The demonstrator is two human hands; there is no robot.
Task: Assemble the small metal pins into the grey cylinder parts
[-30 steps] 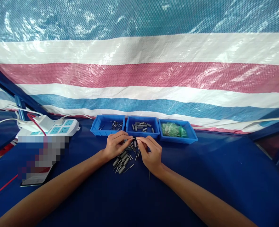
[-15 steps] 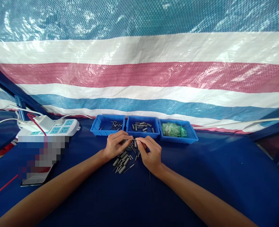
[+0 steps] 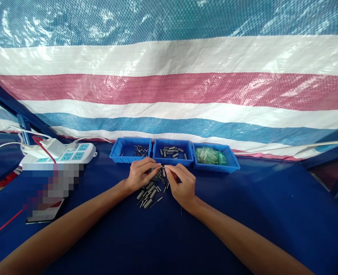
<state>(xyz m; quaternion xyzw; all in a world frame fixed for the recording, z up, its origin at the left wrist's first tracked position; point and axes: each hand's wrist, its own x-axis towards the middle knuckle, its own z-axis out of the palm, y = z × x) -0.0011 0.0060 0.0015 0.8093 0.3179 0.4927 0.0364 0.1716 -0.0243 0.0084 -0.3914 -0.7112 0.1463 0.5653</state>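
Note:
My left hand (image 3: 142,174) and my right hand (image 3: 182,185) meet fingertip to fingertip, both pinched on a thin metal pin (image 3: 162,167). Most of the pin is hidden by the fingers. Below and between the hands lies a loose pile of dark grey cylindrical pieces (image 3: 148,202) mixed with thin metal pins (image 3: 156,202). One slim pin (image 3: 181,210) lies apart, under my right wrist. Just beyond the hands stand three blue bins: the left bin (image 3: 123,159) with thin pins, the middle bin (image 3: 180,162) with grey cylinders, the right bin (image 3: 232,167) with green plastic packets (image 3: 210,156).
A white power strip (image 3: 84,157) with plugs and cables sits at the left, with a phone-like dark object (image 3: 45,217), partly pixelated, in front. A red cable (image 3: 5,223) runs along the left edge. Striped plastic sheeting (image 3: 169,89) hangs behind the blue table (image 3: 243,214).
The hands hold almost the same pose, fingertips still together on the pin. The whole view has shifted very slightly. Pile and bins look unchanged.

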